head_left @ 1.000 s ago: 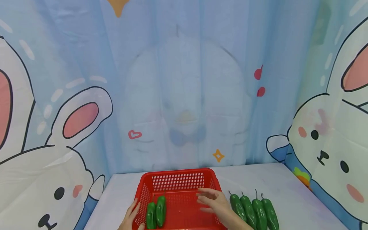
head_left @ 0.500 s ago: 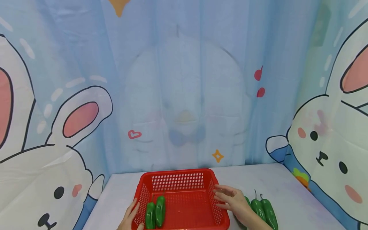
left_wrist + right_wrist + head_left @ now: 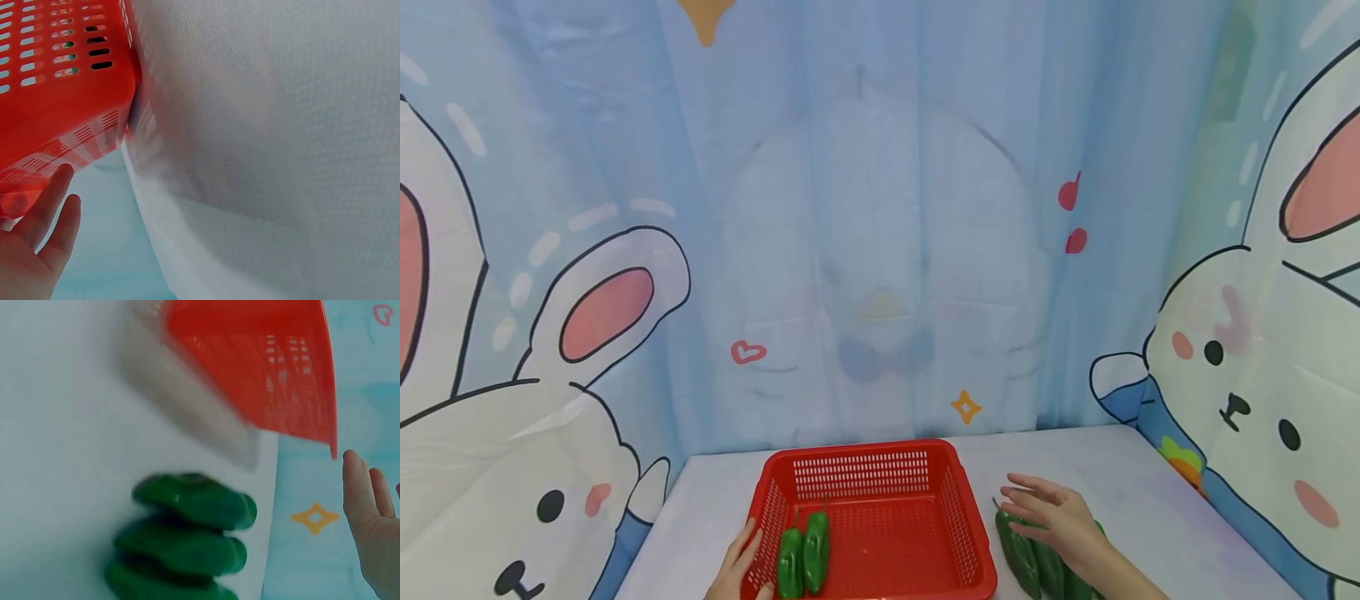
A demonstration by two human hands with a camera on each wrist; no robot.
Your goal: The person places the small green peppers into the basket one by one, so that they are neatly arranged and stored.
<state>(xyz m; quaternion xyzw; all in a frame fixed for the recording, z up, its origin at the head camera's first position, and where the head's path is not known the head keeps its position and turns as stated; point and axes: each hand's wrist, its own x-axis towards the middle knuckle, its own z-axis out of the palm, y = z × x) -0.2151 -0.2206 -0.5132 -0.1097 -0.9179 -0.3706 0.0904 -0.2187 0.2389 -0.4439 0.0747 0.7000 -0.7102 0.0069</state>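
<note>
Tbl (image 3: 1045, 454): L grip (image 3: 735, 569) on basket (image 3: 891, 542), R grip (image 3: 1062, 523) prob. above loose peppers (image 3: 1018, 557).

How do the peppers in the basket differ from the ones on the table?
The basket peppers number two; at least three table peppers show. In the head view, the basket peppers point nearly straight away; the table peppers slant left. There, the right hand partly hides the table peppers, not the basket peppers. Both groups are green.
</note>
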